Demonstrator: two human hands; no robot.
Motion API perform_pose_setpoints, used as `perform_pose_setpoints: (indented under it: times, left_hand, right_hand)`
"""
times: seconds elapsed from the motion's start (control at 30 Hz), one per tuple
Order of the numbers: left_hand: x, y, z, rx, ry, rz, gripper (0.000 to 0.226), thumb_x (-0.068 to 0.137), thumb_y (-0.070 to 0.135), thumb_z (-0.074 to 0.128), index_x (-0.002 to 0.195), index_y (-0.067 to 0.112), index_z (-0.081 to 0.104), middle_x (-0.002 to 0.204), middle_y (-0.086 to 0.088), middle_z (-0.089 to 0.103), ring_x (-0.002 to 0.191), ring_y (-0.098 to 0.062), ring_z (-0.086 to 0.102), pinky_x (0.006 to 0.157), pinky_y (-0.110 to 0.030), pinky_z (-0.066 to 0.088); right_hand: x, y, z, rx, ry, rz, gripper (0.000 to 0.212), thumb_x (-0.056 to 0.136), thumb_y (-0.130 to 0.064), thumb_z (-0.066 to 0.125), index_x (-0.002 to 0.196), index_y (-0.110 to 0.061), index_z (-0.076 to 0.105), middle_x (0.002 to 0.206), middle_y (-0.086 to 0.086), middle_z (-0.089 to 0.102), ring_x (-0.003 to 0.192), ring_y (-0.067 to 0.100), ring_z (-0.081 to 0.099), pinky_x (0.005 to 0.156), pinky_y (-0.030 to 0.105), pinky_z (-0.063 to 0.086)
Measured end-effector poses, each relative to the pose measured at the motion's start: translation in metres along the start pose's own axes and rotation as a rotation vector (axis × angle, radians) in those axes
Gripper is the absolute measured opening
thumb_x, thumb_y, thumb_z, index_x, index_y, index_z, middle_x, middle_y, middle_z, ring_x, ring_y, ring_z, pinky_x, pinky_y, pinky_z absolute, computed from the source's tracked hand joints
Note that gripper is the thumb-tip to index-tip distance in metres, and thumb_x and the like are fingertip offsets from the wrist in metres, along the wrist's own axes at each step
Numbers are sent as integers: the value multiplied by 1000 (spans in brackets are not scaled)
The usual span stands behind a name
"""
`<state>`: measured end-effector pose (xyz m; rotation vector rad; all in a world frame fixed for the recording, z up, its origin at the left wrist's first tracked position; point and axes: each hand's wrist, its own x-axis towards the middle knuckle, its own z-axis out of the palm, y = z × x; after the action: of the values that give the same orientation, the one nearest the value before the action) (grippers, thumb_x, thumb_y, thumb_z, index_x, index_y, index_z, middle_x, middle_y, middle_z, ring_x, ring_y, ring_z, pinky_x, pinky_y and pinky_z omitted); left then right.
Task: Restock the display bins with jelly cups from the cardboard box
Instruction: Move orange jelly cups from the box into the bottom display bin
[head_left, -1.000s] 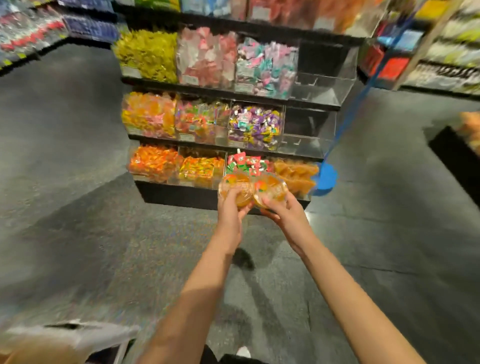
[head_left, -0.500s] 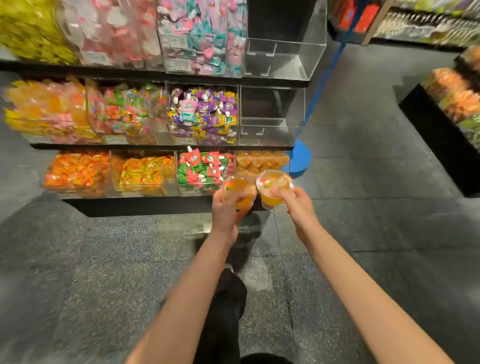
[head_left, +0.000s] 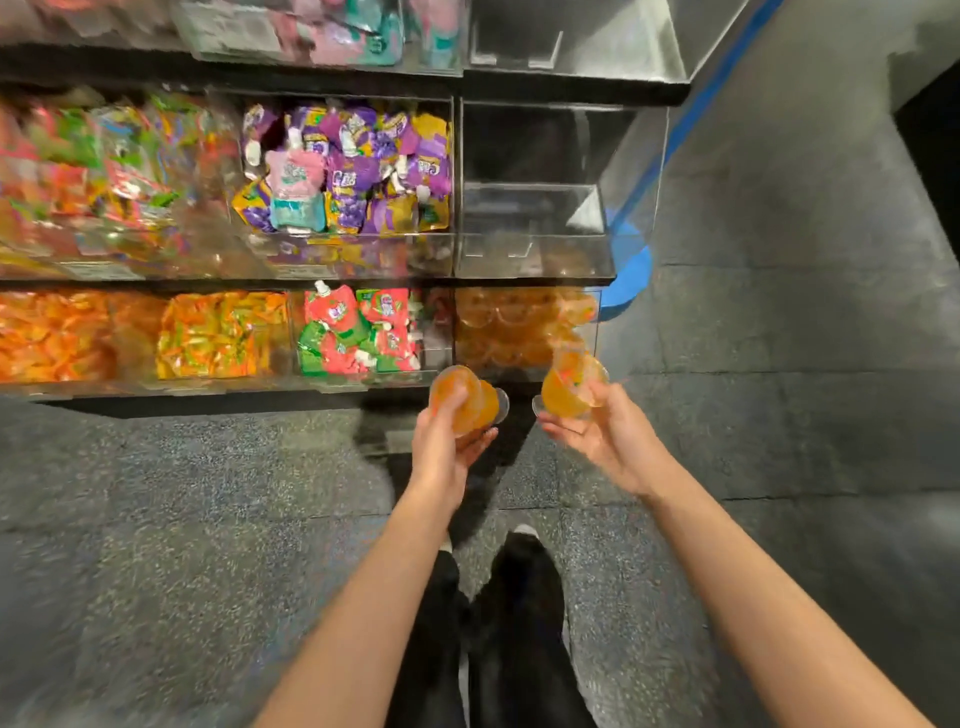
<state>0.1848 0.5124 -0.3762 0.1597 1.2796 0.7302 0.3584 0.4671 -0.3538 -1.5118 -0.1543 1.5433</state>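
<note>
My left hand (head_left: 447, 452) grips an orange jelly cup (head_left: 460, 397), fingers curled round it, just below the front of the bottom shelf. My right hand (head_left: 608, 441) holds a second orange jelly cup (head_left: 569, 387) between thumb and fingers, tilted, at the front edge of the bottom-right clear bin (head_left: 524, 332). That bin holds several orange jelly cups. The cardboard box is out of view.
The clear bin (head_left: 540, 208) above the jelly cups has nothing in it. Neighbouring bins hold purple pouches (head_left: 358, 171), red and green pouches (head_left: 358, 332) and orange sweets (head_left: 218, 332). A blue round base (head_left: 631, 278) stands at the shelf's right corner. My legs (head_left: 498, 623) stand on grey floor.
I have stepped closer to the shelves, which now fill the top of the view. My hands have moved apart, the right one carrying its cup toward the bottom-right bin.
</note>
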Motion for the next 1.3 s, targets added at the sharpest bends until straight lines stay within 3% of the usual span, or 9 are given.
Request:
perform_pose_setpoints:
  times: [0.07, 0.2, 0.3, 0.43, 0.67, 0.93, 1.03, 1.17, 1.3]
  left_hand:
    - [37, -9, 8, -19, 45, -18, 31, 88, 20, 65, 113, 6, 53, 106, -16, 61, 85, -24, 62, 57, -31, 59]
    - [110, -31, 20, -15, 62, 20, 70, 67, 28, 79, 127, 6, 51, 124, -22, 56, 97, -32, 61, 60, -35, 56]
    - [165, -48, 32, -2, 98, 54, 50, 81, 26, 72, 124, 9, 55, 122, -18, 59, 103, -31, 62, 71, -38, 57]
    - [229, -57, 49, -63, 210, 9, 35, 89, 26, 63, 121, 17, 49, 126, -17, 52, 112, -36, 57, 87, -48, 54]
    - [298, -66, 59, -29, 242, 82, 42, 94, 30, 58, 130, 13, 46, 123, -11, 59, 86, -23, 68, 86, -44, 56]
    - [327, -75, 55, 91, 232, 182, 48, 89, 31, 65, 123, 3, 48, 120, -16, 60, 92, -28, 70, 78, -43, 59]
    - [329, -73, 51, 156, 243, 163, 54, 84, 38, 69, 121, 4, 48, 122, -16, 58, 101, -31, 66, 77, -44, 59]
    - [326, -64, 49, 210, 215, 79, 52, 84, 35, 69, 118, 5, 44, 125, -14, 52, 110, -29, 59, 76, -38, 59]
    - [322, -59, 47, 172, 142, 44, 46, 83, 21, 71, 114, 9, 39, 128, -17, 50, 108, -30, 61, 85, -36, 55]
  right_hand:
    - [40, 1, -15, -52, -46, 3, 34, 101, -22, 36, 128, -4, 45, 84, 11, 70, 72, 20, 70, 78, 34, 56]
    - [120, 5, -38, -222, -42, 11, 42, 92, -23, 55, 128, -4, 45, 109, 20, 62, 84, 29, 66, 61, 26, 53]
    - [177, 13, -57, -302, -3, 36, 37, 88, -25, 63, 109, 1, 47, 101, 22, 60, 74, 27, 68, 62, 30, 49]
    - [238, 16, -56, -355, -5, 2, 19, 98, -15, 38, 102, -18, 57, 96, 9, 64, 75, 21, 59, 59, 29, 41]
    - [306, 46, -54, -755, -45, -123, 45, 100, -40, 38, 105, 1, 58, 83, 18, 61, 71, 26, 53, 67, 39, 40]
    - [339, 56, -52, -918, 31, -249, 38, 100, -35, 44, 125, -7, 47, 108, 5, 60, 96, 22, 58, 84, 37, 47]
    - [343, 57, -50, -1029, 111, -228, 35, 101, -32, 42, 128, -10, 51, 110, 10, 63, 91, 24, 59, 77, 37, 47]
    - [339, 59, -45, -989, 157, -255, 37, 102, -30, 41, 132, -11, 49, 111, 3, 59, 93, 19, 56, 74, 33, 44]
    - [332, 70, -42, -581, 126, -155, 36, 100, -30, 47, 132, -13, 45, 114, 6, 59, 83, 18, 66, 65, 35, 60]
